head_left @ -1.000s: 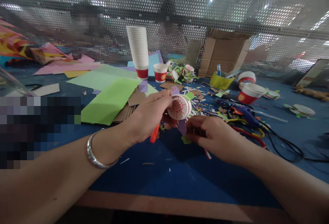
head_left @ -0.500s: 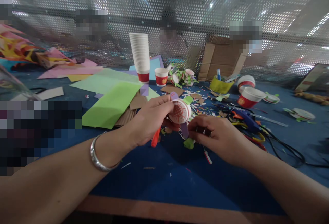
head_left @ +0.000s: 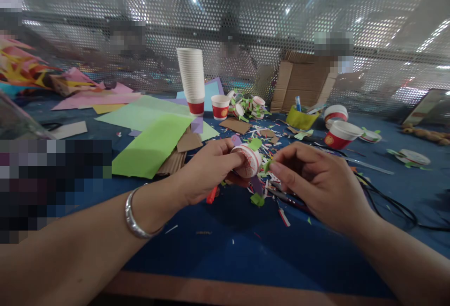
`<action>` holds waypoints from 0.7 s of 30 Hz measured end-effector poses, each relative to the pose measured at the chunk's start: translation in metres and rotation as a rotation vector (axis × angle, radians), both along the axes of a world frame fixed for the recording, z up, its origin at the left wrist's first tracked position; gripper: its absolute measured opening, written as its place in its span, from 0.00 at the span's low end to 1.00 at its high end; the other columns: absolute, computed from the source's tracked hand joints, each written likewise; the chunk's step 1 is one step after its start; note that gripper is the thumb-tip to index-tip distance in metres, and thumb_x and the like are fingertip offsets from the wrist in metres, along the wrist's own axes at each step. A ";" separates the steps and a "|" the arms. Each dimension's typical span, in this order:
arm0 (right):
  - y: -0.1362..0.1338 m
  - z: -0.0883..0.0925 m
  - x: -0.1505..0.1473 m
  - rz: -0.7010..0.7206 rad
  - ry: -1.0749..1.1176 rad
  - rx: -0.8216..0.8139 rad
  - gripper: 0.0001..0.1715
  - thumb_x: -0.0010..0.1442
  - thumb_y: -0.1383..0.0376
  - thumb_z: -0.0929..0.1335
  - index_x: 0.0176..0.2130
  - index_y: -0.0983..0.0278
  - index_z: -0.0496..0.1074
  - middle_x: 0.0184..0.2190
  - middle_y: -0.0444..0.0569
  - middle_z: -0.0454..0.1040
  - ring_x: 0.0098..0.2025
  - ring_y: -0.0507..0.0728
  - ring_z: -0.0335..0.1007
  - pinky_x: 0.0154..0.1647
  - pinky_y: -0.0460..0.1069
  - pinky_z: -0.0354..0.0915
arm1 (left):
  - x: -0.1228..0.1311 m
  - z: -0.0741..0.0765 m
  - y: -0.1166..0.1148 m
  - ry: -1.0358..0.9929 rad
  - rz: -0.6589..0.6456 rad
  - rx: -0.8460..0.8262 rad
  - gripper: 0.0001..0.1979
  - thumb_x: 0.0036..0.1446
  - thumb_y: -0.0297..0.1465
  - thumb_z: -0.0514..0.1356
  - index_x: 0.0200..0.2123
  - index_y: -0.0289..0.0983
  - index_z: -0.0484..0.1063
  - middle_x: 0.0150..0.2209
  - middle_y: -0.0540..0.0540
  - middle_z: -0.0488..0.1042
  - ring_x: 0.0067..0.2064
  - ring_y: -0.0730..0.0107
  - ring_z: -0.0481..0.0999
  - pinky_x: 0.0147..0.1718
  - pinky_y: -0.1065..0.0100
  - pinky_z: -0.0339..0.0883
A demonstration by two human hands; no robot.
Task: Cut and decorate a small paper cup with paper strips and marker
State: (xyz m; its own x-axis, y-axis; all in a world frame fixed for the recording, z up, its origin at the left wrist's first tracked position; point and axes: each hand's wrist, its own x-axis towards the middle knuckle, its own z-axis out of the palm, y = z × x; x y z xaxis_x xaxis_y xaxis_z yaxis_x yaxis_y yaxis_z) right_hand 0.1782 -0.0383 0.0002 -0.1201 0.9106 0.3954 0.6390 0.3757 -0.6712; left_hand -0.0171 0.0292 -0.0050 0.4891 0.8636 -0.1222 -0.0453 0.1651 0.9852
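Note:
My left hand [head_left: 206,170], with a silver bangle at its wrist, is closed around a small round paper-cup craft [head_left: 250,164]. Red lines are drawn on the craft's white face, and purple and green paper tabs stick out from its edge. Close to the craft's right side, my right hand [head_left: 312,179] pinches a small green paper piece [head_left: 267,164] between thumb and fingers. Whether that piece touches the craft is hard to tell. Below the craft hangs a purple strip [head_left: 256,185], and a green scrap [head_left: 258,199] lies at its lower end.
A tall stack of paper cups [head_left: 191,76] and a single cup [head_left: 220,108] stand behind. Green sheets [head_left: 151,149] lie left. Several similar crafts [head_left: 258,104] sit at the back. A yellow holder [head_left: 302,117], another cup [head_left: 342,135] and black cables [head_left: 390,205] are on the right.
My right hand has risen from beside the purple strip and now shows a green paper piece in its pinch. The craft has tilted and dropped slightly in my left hand.

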 end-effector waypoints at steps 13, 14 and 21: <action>0.002 -0.001 -0.004 0.017 -0.025 0.005 0.07 0.67 0.63 0.69 0.35 0.62 0.73 0.24 0.41 0.73 0.24 0.49 0.67 0.24 0.45 0.61 | 0.000 -0.001 -0.003 -0.029 -0.054 -0.004 0.03 0.50 0.22 0.62 0.30 0.34 0.74 0.28 0.49 0.76 0.30 0.73 0.75 0.29 0.71 0.76; 0.001 -0.001 -0.004 0.017 -0.025 -0.001 0.07 0.67 0.63 0.68 0.35 0.62 0.73 0.24 0.41 0.73 0.23 0.49 0.67 0.24 0.45 0.61 | 0.001 -0.001 -0.003 -0.028 -0.059 -0.005 0.04 0.50 0.22 0.62 0.30 0.34 0.75 0.29 0.48 0.76 0.30 0.73 0.75 0.29 0.71 0.76; 0.001 -0.001 -0.002 0.023 0.005 -0.040 0.07 0.67 0.61 0.68 0.37 0.61 0.74 0.24 0.42 0.73 0.24 0.50 0.68 0.25 0.46 0.63 | 0.001 0.000 -0.004 -0.034 -0.059 -0.021 0.02 0.52 0.24 0.62 0.29 0.35 0.72 0.26 0.50 0.74 0.29 0.72 0.74 0.29 0.70 0.77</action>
